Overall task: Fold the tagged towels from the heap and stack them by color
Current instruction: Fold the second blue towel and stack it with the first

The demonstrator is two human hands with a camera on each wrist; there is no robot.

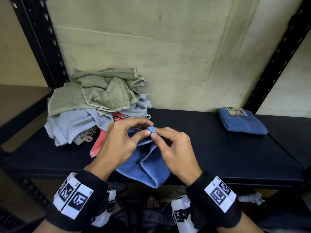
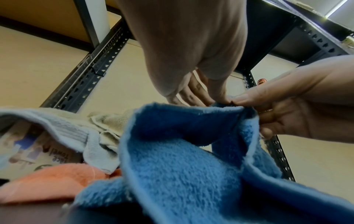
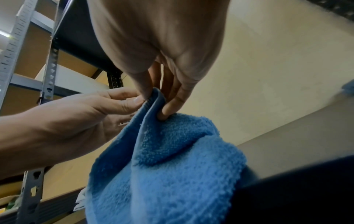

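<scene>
- Your left hand [image 1: 117, 142] and right hand [image 1: 175, 148] both pinched the gathered top edge of the blue towel [image 1: 148, 167], fingertips meeting.
- The towel hung down onto the front of the dark shelf [image 1: 218, 153].
- The heap [image 1: 96, 105] of green, grey and pink towels sat just behind your left hand.
- A folded blue towel [image 1: 242, 121] lay well apart at the right.
</scene>
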